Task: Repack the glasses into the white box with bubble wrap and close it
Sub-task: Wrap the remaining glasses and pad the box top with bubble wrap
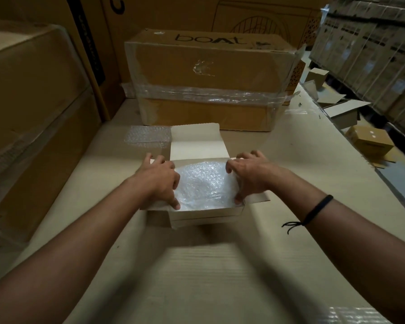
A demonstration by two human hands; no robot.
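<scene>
White box (open) | bubble wrap inside | left hand, right hand grip sides

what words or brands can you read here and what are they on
"boAt": printed on top of the taped brown carton behind the white box.
Black strip on the tall carton at left: lettering too blurred to read.
Big letters on the back carton: cut off by the frame.
Labels on the stacked cartons at right: too small.
</scene>
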